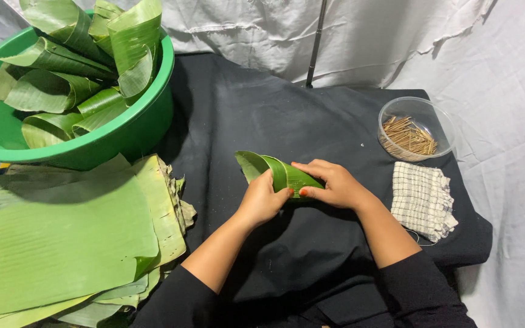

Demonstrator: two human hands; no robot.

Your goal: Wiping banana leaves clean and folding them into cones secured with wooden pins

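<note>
A green banana leaf piece (270,168) rolled into a cone lies on the black cloth (262,115) at the middle of the table. My left hand (261,199) grips its near side with fingers curled over the edge. My right hand (330,184) presses on its right end, thumb and fingers closed on the fold. Both hands meet over the leaf, which they partly hide.
A green plastic basin (144,124) holding several folded leaf cones stands at the back left. A stack of flat banana leaves (68,237) lies at the front left. At the right are a clear bowl of small wooden sticks (414,130) and a checked cloth (422,199).
</note>
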